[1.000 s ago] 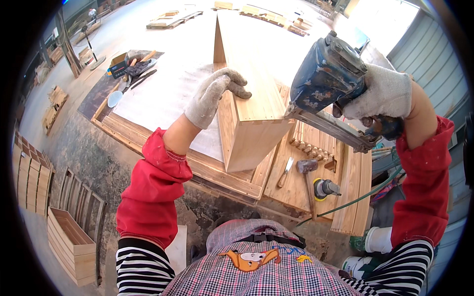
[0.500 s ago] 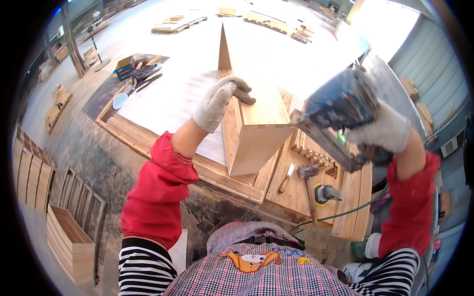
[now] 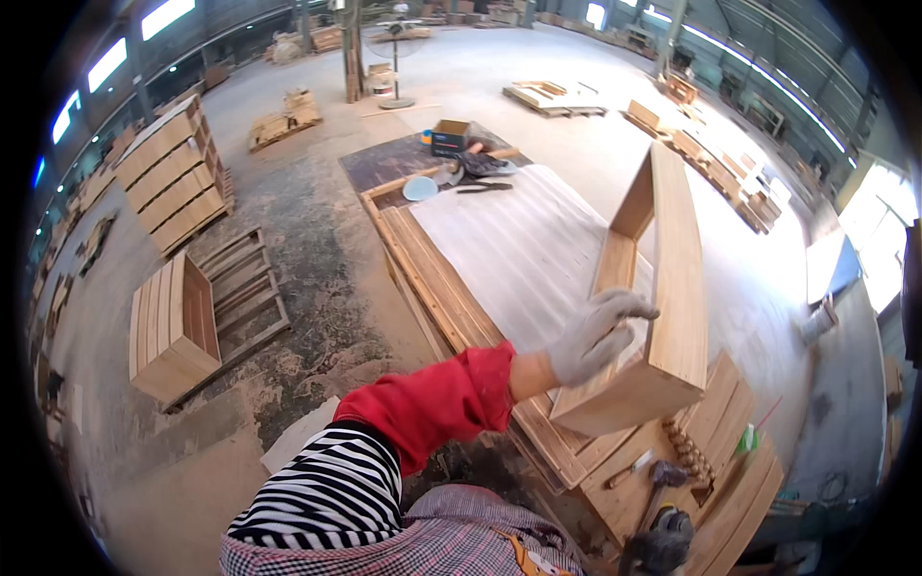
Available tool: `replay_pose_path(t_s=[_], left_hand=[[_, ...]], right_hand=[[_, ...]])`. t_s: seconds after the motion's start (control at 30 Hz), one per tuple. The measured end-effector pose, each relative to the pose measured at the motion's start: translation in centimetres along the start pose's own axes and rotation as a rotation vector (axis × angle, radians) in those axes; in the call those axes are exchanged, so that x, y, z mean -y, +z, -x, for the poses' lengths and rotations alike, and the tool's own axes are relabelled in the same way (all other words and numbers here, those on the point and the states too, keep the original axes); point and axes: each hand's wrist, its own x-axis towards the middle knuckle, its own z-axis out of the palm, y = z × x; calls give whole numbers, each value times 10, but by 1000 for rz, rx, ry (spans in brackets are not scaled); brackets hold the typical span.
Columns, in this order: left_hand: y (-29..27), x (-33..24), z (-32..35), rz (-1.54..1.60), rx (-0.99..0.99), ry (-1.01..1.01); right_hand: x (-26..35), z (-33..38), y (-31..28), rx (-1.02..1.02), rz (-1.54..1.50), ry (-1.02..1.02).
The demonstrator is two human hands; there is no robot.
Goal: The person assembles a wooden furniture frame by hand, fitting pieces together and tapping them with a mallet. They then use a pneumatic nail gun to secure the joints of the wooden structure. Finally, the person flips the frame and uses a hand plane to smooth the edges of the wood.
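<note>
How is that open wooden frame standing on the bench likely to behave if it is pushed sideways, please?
The wooden frame looks rigid, being solid boards. Standing tall on a narrow edge, it could probably tip. The gloved left hand resting on it seems to steady it.

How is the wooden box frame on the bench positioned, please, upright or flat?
Upright on edge: the wooden frame stands on the bench, its open middle visible.

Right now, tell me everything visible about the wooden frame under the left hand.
The wooden frame is an open rectangular box of light, bare planks, with no top or bottom panel, so the pale sheet shows through it. It stands on one narrow side on the workbench, its long sides running away from the person, the near end over stacked slats. The wood looks unfinished and clean. The gloved left hand rests on its near left side, fingers spread over the edge. Nothing else touches it. The right hand is out of view.
</note>
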Motion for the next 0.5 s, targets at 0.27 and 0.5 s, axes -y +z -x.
replay_pose_path(t_s=[0.27, 0.5], left_hand=[[-11, 57, 185, 146, -259, -537], [19, 11, 268, 300, -378, -823]], right_hand=[[-33, 22, 45, -48, -23, 178], [-54, 7, 53, 6, -95, 215]])
